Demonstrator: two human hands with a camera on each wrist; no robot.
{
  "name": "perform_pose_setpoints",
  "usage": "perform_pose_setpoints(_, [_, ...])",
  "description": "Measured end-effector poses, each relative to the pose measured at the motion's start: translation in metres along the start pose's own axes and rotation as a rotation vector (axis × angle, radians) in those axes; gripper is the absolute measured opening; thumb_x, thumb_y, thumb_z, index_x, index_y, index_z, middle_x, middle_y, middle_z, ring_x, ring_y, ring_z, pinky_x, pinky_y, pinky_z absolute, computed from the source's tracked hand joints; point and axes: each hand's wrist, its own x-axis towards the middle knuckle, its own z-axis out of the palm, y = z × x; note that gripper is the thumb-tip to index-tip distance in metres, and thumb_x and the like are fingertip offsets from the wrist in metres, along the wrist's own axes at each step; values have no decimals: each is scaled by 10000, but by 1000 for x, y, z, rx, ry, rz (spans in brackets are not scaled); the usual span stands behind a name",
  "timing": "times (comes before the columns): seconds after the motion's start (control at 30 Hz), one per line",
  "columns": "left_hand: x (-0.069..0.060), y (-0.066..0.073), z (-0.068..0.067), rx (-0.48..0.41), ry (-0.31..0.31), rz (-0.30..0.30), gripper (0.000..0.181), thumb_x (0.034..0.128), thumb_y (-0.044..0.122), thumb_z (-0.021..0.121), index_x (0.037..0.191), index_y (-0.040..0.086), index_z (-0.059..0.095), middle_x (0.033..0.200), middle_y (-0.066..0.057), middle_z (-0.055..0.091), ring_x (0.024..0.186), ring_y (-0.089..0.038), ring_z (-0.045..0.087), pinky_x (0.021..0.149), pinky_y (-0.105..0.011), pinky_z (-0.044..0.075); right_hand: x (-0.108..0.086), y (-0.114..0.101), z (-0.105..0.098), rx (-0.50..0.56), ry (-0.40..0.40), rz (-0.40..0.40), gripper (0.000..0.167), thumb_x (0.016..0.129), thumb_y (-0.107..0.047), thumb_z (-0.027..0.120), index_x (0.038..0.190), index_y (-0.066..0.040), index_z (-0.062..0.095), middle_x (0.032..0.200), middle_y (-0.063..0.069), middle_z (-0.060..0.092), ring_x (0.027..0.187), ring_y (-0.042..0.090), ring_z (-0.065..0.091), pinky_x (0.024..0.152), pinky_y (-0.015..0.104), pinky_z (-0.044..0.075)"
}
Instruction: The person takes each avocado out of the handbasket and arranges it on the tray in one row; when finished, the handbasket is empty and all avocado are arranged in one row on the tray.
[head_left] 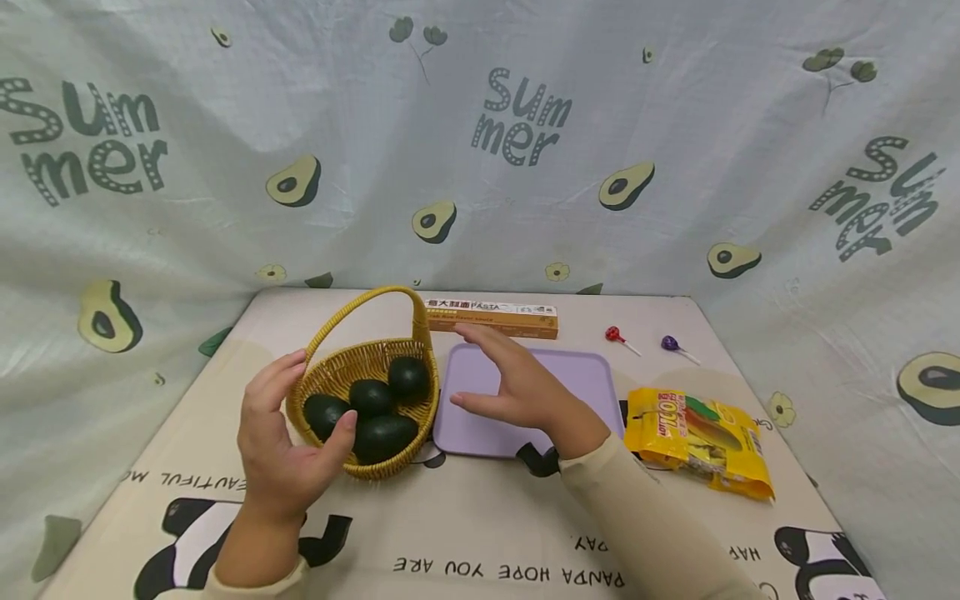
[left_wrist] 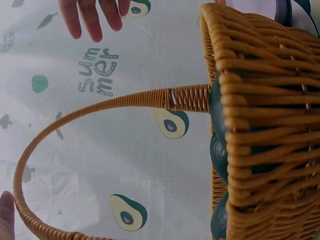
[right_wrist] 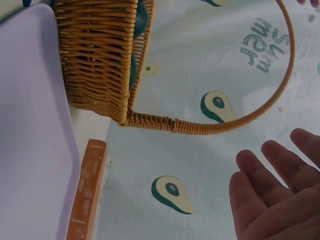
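Observation:
A yellow-brown wicker basket [head_left: 375, 471] with a tall arched handle [head_left: 358, 302] stands left of centre, several dark green avocados [head_left: 384, 437] inside it. My left hand [head_left: 288, 446] is raised at the basket's near left side, fingers spread and gently bent, gripping nothing. In the head view its fingertips overlap the handle's edge; I cannot tell whether they touch. My right hand [head_left: 525, 387] hovers over the lilac tray [head_left: 480, 442], fingers extended toward the basket and holding nothing. The right wrist view shows its fingers [right_wrist: 262, 182] apart from the handle.
Behind the tray lies a pasta box [head_left: 510, 321]. A red lollipop [head_left: 617, 335] and a purple lollipop [head_left: 672, 344] lie at the back right. A yellow candy bag [head_left: 701, 437] is right of the tray. A printed curtain [head_left: 480, 217] hangs behind the table.

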Motion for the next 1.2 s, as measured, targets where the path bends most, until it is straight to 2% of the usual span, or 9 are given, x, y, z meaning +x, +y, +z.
perform_pose_setpoints(0.13, [-3,-6,-7,49,-6,-27,689,905,459,690,1195,-148,541,1246,-323,592,1258,-354,562,1169,-291,423,9,0,4,7,-19,7,855,895,-370,791,1592,-128,358,1632,38,393,1498,187,370,1217,494,382])
perform_pose_setpoints(0.23, [-3,-7,-12,80,-26,-68,712,912,478,678,1234,-140,532,1284,-317,580,1294,-325,544,1180,-283,404,17,0,6,8,-29,0,848,892,-370,796,1587,-141,368,1614,46,422,1486,183,387,1211,494,391])
perform_pose_setpoints(0.4, [-3,-6,-16,71,-72,-131,738,917,461,685,1283,-157,517,1286,-349,555,1327,-227,521,1167,-226,408,26,3,9,14,-45,6,830,886,-379,799,1575,-168,387,1586,57,461,1468,155,407,1206,470,402])
perform_pose_setpoints(0.53, [-6,-8,-21,82,-125,-197,710,875,347,721,1353,-129,500,1318,-343,543,1329,-124,505,1155,-189,404,32,5,12,17,-65,33,827,883,-401,798,1571,-185,393,1582,35,465,1446,177,440,1192,455,423])
perform_pose_setpoints(0.67, [-11,-12,-25,109,-161,-236,741,816,237,745,1433,-72,477,1357,-315,545,1323,-64,500,1148,-161,396,38,6,15,21,-83,73,832,884,-427,792,1567,-152,404,1583,21,463,1399,230,494,1167,457,449])
perform_pose_setpoints(0.83, [-15,-15,-28,124,-167,-261,785,781,136,753,1482,-46,448,1345,-309,557,1318,-58,508,1137,-149,404,44,4,17,36,-105,110,841,885,-430,794,1560,-107,413,1584,48,463,1383,253,505,1169,462,449])
perform_pose_setpoints(1.0, [-21,-16,-30,111,-173,-337,841,717,-54,773,1492,-24,449,1325,-282,580,1288,-52,518,1101,-114,417,51,4,21,64,-127,131,824,888,-436,791,1549,-102,429,1573,59,475,1403,243,488,1189,437,431])
perform_pose_setpoints(1.1, [-24,-16,-31,123,-184,-400,833,726,-102,785,1489,11,470,1317,-248,597,1266,-41,522,1074,-92,425,57,5,23,108,-153,133,802,902,-435,778,1543,-100,431,1563,78,485,1427,254,476,1210,428,404])
perform_pose_setpoints(1.2, [-28,-15,-33,155,-207,-463,753,782,-71,784,1471,21,494,1311,-228,603,1251,-10,520,1057,-75,427,62,5,26,154,-181,139,773,920,-420,762,1540,-99,432,1552,76,498,1446,257,462,1225,415,380])
